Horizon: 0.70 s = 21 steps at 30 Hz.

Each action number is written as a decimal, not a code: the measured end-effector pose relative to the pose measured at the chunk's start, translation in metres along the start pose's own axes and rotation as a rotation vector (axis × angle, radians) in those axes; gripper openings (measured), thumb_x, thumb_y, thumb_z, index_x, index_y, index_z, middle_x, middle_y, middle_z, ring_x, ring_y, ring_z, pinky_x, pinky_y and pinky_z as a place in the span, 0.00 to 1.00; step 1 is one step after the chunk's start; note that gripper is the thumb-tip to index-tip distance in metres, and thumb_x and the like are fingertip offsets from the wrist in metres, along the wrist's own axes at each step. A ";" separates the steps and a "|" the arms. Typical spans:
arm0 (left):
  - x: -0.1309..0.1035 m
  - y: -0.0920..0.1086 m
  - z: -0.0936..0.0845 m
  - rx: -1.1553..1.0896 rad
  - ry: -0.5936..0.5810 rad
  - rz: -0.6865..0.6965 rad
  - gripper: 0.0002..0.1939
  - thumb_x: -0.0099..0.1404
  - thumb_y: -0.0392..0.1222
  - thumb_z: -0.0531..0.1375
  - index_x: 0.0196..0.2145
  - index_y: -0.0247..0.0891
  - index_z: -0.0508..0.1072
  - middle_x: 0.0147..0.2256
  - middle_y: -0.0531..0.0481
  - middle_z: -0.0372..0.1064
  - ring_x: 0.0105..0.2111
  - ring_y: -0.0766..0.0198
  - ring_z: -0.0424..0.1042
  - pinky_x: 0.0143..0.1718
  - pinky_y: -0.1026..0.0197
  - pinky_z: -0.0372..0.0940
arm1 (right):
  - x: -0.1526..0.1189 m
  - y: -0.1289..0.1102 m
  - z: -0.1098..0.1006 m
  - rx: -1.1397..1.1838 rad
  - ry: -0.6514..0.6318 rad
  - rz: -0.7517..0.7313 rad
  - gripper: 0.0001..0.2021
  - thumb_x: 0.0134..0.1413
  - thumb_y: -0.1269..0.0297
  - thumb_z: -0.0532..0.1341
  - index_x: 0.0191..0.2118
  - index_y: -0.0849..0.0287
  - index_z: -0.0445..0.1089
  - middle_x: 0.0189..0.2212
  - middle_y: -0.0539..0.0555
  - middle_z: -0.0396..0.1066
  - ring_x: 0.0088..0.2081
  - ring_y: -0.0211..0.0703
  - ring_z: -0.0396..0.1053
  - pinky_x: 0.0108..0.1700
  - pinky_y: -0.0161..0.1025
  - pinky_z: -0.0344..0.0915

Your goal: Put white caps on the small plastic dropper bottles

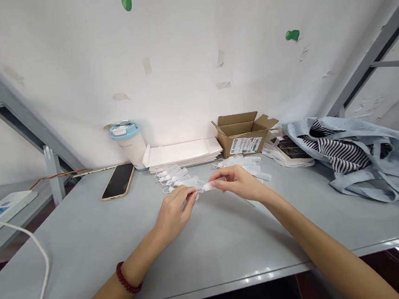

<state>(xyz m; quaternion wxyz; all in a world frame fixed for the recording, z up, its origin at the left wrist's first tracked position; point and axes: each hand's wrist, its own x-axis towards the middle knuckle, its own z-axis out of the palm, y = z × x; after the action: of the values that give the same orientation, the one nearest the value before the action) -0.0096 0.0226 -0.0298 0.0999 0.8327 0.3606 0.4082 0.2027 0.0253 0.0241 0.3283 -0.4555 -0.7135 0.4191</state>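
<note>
Over the middle of the table, my right hand (237, 181) holds a small white plastic tube (208, 186) that lies sideways, its tip pointing left. My left hand (178, 209) wears a dark red bracelet and pinches with thumb and finger at the thin cord loop on the tube's tip. The fingertips partly cover the cord. Just beyond my left hand lies a group of similar white tubes (175, 172) with cord loops. Another group of pale tubes (247, 161) lies behind my right hand, which partly hides it.
Along the wall stand a cup with a blue lid (129, 144), a stack of white envelopes (186, 153) and an open cardboard box (243, 136). A phone (118, 181) lies left. A light blue cloth bag (357, 154) is right. A white cable (44, 274) crosses the left edge.
</note>
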 end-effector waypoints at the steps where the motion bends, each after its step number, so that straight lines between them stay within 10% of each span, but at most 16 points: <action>1: 0.000 0.000 0.000 0.000 0.000 -0.001 0.06 0.67 0.35 0.52 0.36 0.37 0.69 0.29 0.51 0.68 0.27 0.67 0.64 0.30 0.65 0.59 | 0.000 0.000 0.000 0.003 -0.002 0.002 0.09 0.51 0.61 0.59 0.33 0.61 0.73 0.27 0.50 0.69 0.27 0.34 0.64 0.26 0.32 0.58; 21: -0.003 -0.001 0.002 0.026 0.056 0.062 0.06 0.66 0.33 0.52 0.36 0.37 0.68 0.28 0.51 0.68 0.26 0.68 0.64 0.28 0.65 0.59 | 0.000 0.004 0.006 -0.046 -0.012 -0.052 0.11 0.53 0.59 0.59 0.35 0.60 0.74 0.29 0.51 0.71 0.27 0.35 0.62 0.28 0.33 0.58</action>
<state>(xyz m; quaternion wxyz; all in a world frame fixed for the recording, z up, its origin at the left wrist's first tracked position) -0.0094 0.0212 -0.0335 0.0663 0.8329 0.3423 0.4298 0.1995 0.0243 0.0176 0.3241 -0.4418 -0.7365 0.3967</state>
